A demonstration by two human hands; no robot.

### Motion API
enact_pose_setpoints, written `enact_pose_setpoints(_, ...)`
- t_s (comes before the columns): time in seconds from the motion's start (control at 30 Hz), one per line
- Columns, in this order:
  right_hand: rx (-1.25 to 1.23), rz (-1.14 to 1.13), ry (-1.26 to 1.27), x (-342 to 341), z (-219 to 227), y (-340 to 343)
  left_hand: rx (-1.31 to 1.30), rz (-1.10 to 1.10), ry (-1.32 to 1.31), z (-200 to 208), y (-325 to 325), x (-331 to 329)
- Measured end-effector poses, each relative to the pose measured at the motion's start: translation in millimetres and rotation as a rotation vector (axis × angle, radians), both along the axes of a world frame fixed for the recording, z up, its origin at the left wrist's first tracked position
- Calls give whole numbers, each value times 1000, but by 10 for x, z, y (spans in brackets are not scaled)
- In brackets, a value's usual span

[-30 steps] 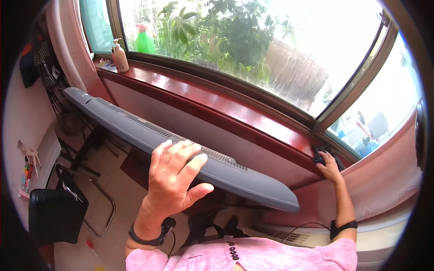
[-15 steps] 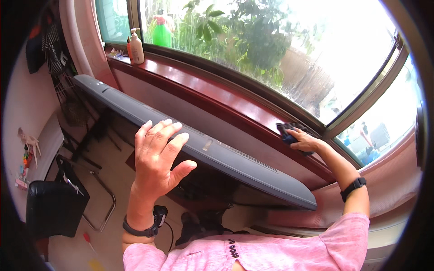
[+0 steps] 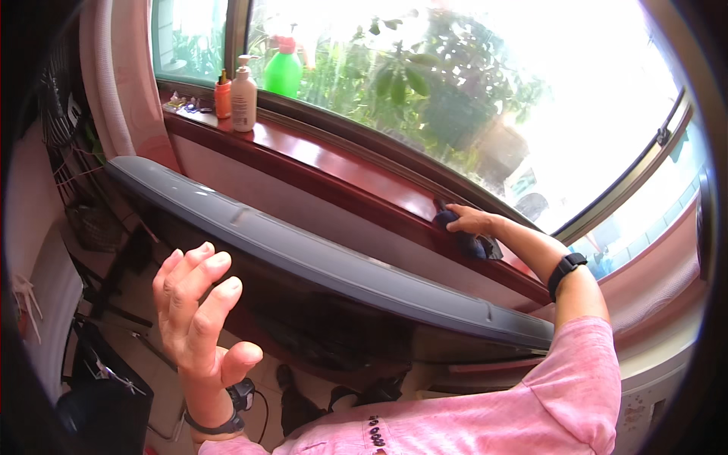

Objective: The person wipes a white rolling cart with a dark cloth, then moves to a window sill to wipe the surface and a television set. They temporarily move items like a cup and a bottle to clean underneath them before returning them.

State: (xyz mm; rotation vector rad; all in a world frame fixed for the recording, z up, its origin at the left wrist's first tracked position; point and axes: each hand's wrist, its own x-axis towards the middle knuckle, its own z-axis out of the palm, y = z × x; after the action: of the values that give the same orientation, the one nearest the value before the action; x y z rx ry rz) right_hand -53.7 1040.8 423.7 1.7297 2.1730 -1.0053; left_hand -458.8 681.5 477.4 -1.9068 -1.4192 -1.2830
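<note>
My right hand [image 3: 472, 219] is closed on a dark cloth [image 3: 469, 239], pressing it against the glossy red-brown windowsill [image 3: 326, 163] toward its right end. Part of the cloth hangs over the sill's front edge. My left hand [image 3: 196, 311] is raised in the air with its fingers apart and slightly curled, holding nothing. Beyond it runs the grey top edge of a wide, flat television-like panel [image 3: 334, 254], standing between me and the sill.
At the sill's left end stand a white pump bottle [image 3: 243, 95], an orange cup [image 3: 222, 100] and small items. A green bottle [image 3: 283, 70] shows behind the glass. Pink curtains [image 3: 121, 83] hang at both sides. A black chair [image 3: 106, 402] is at lower left.
My right hand has slid the cloth leftward along the sill. My left hand has moved left and down, away from the panel's top edge. The view has shifted somewhat.
</note>
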Motion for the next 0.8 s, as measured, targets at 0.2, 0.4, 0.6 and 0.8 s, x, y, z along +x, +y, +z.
enact_pose_setpoints(0.2,64,90,-49,-1122,54,142,-26,1,-40,10,-73,-660)
enact_pose_setpoints(0.4,213,340,-93,-1663,-134,445,-35,57,10,98,-132,-839)
enact_pose_setpoints(0.6,86,366,64,-1492,-65,443,64,145,24,337,-418,-1097)
enact_pose_setpoints(0.8,123,341,-56,-1563,-77,456,86,214,-258,203,-134,-2053)
